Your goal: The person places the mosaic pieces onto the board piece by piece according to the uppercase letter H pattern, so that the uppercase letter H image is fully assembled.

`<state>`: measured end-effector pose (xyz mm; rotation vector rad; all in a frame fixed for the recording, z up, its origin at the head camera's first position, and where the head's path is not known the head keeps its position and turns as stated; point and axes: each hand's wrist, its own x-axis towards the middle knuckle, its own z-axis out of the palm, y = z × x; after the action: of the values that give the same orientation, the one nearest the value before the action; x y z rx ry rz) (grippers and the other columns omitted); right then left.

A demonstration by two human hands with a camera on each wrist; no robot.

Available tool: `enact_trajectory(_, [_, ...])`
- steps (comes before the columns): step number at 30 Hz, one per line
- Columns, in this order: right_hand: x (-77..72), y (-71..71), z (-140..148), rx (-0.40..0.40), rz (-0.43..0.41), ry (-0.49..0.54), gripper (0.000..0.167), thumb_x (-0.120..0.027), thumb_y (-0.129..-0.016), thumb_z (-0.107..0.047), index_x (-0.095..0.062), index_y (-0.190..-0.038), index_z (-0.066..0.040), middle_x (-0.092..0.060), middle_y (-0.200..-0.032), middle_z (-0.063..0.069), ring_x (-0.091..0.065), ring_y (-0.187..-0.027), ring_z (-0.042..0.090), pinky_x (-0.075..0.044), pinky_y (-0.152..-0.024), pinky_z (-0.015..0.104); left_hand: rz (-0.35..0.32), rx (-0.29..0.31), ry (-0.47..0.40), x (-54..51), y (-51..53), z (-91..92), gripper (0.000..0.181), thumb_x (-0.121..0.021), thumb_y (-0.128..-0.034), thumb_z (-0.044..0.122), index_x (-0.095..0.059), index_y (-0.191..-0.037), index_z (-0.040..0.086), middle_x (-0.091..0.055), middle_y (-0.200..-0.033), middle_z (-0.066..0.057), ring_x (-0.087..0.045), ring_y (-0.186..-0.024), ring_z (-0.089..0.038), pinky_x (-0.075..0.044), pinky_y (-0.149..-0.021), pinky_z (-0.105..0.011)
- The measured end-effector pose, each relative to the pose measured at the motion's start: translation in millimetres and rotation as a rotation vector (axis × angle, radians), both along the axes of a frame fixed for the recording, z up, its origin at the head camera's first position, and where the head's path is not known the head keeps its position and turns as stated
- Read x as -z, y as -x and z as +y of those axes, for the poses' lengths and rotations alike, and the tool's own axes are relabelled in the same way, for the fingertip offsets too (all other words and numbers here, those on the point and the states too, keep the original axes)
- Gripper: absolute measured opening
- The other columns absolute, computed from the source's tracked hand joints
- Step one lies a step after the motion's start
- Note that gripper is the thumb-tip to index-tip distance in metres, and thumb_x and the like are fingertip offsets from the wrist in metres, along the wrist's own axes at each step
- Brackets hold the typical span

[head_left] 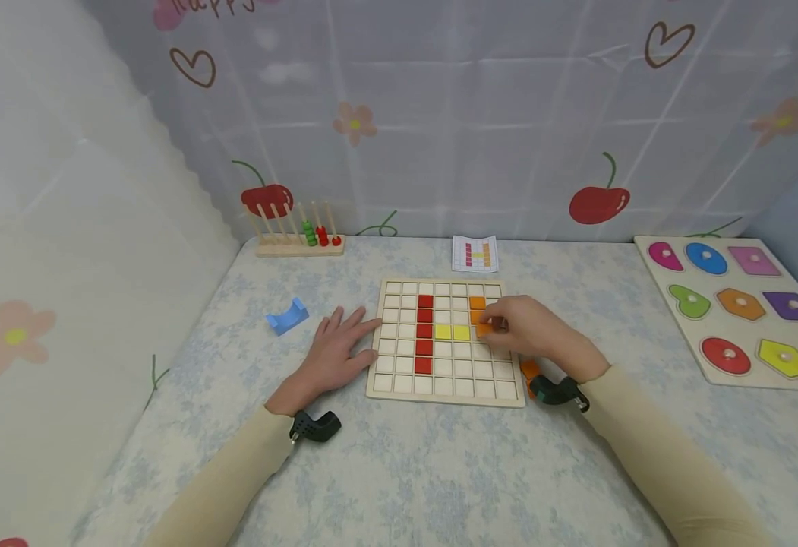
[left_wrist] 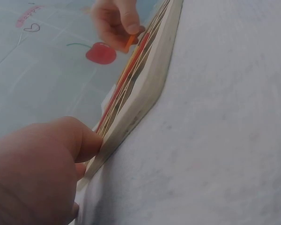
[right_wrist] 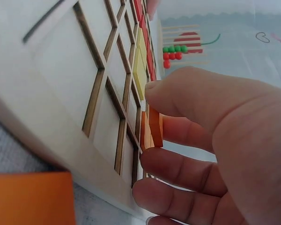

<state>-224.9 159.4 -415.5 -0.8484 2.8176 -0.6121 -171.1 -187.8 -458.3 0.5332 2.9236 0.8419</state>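
A wooden grid board lies on the table. One column holds several red square tiles, and two yellow tiles sit to their right. Farther right, orange tiles lie in another column. My right hand pinches an orange tile between thumb and fingers, just over the cell below those. With fingers spread, my left hand rests on the table, its thumb and a fingertip touching the board's left edge. More orange tiles lie beside the board's right edge, partly hidden by the right wrist.
Behind the board lies a small pattern card. A wooden bead counter stands at the back left, with a blue curved piece in front of it. A shape puzzle board occupies the right side.
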Motion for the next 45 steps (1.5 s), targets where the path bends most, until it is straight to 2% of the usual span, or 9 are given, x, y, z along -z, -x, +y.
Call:
enact_trajectory(4, [0.5,-0.1,-1.9,-0.012,0.008,0.005,0.03,-0.081,-0.086,-0.022,-0.078,-0.111,-0.004,-0.074,-0.092,0.004,-0.057,-0.076,0.015,-0.049,-0.07,0.028,-0.001,-0.003,-0.003,-1.0,-0.7,0.4,0.056,-0.057,-0.0988,0.029,-0.051,-0.152,0.016,-0.031,-0.166,-0.019,-0.008,-0.157,-0.051,-0.008,-0.123,-0.07])
enact_trajectory(11, [4.5,0.1,-2.6,-0.022,0.01,-0.002,0.03,-0.079,-0.087,-0.02,-0.078,-0.113,-0.005,-0.074,-0.097,0.007,-0.055,-0.073,0.014,-0.046,-0.064,0.026,-0.008,0.0,-0.008,-2.2,-1.1,0.4,0.056,-0.058,-0.0986,0.029,-0.05,-0.153,0.015,-0.03,-0.166,-0.02,-0.007,-0.157,-0.051,-0.007,-0.123,-0.07])
enact_trajectory(23, [8.4,-1.2,-2.7,-0.026,0.016,0.014,0.029,-0.078,-0.088,-0.018,-0.077,-0.113,-0.004,-0.069,-0.088,0.005,-0.051,-0.069,0.014,-0.042,-0.059,0.025,-0.003,0.006,-0.005,-1.6,-0.1,-0.1,0.056,-0.058,-0.0994,0.029,-0.05,-0.153,0.016,-0.03,-0.166,-0.019,-0.008,-0.157,-0.051,-0.008,-0.123,-0.07])
enact_trajectory(28, [9.2,-1.0,-2.8,-0.038,0.042,0.016,0.026,-0.079,-0.088,-0.017,-0.078,-0.11,-0.004,-0.071,-0.09,0.005,-0.052,-0.071,0.014,-0.044,-0.062,0.025,-0.002,0.006,-0.01,0.4,0.6,-0.6,0.056,-0.058,-0.0996,0.029,-0.05,-0.153,0.016,-0.03,-0.167,-0.02,-0.007,-0.156,-0.051,-0.007,-0.123,-0.07])
enact_trajectory(34, [10.2,1.0,-2.2,-0.033,0.045,0.005,0.025,-0.078,-0.088,-0.015,-0.078,-0.111,-0.004,-0.073,-0.092,0.005,-0.054,-0.074,0.014,-0.047,-0.067,0.028,-0.005,0.004,-0.009,1.2,0.4,-1.2,0.056,-0.059,-0.0992,0.03,-0.05,-0.153,0.017,-0.03,-0.167,-0.019,-0.007,-0.157,-0.051,-0.007,-0.123,-0.07])
enact_trajectory(45, [10.0,0.8,-1.4,-0.03,0.038,0.011,0.017,-0.078,-0.088,-0.013,-0.077,-0.104,-0.006,-0.071,-0.089,0.004,-0.055,-0.075,0.015,-0.049,-0.07,0.03,-0.006,0.008,-0.001,0.4,0.1,-1.1,0.057,-0.058,-0.099,0.03,-0.049,-0.153,0.017,-0.03,-0.167,-0.019,-0.007,-0.157,-0.051,-0.007,-0.123,-0.07])
